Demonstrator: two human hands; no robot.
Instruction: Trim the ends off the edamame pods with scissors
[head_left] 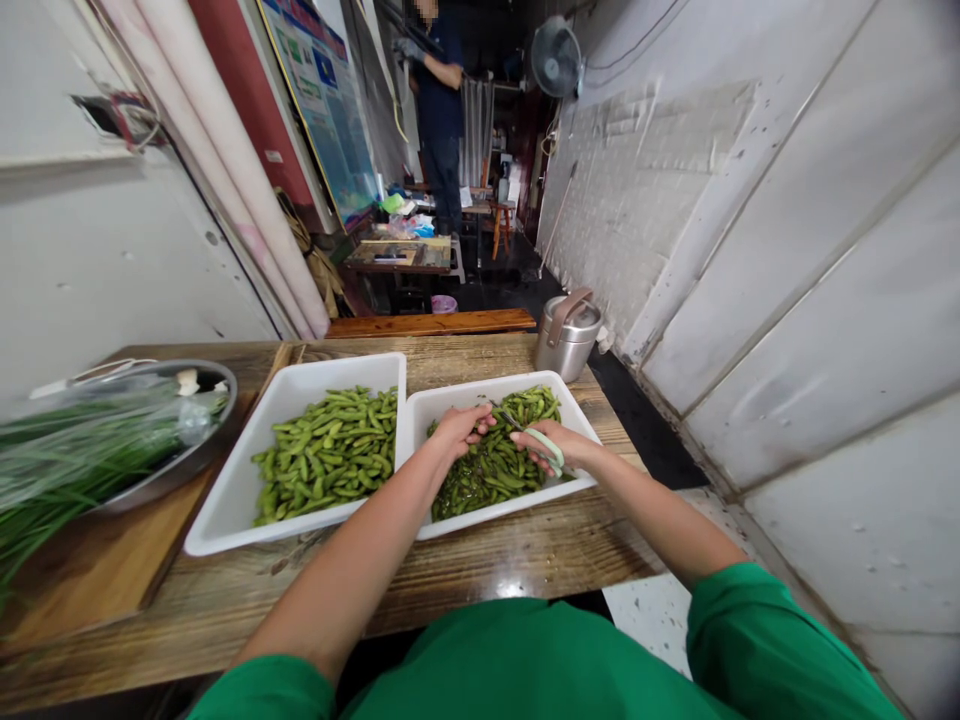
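Both hands were held over the right tray [577, 405] on the table [480, 570]. Scissors [541, 440] were gripped in the right hand [559, 447], blades pointed at the left hand [459, 428]. The left hand was closed on a pod [491, 425] lifted from the pods [487, 475] in that tray; the pinch itself was too small to be confirmed. A fingertip could be nicked, judged from how close the blades were to the left fingers. The left tray [225, 500], touching the right one, was filled with more pods [330, 450]. Bagged greens [82, 450] were seen in a bowl [217, 400] further left. A pot [568, 335] stood behind. A person [441, 110] was seen far back.
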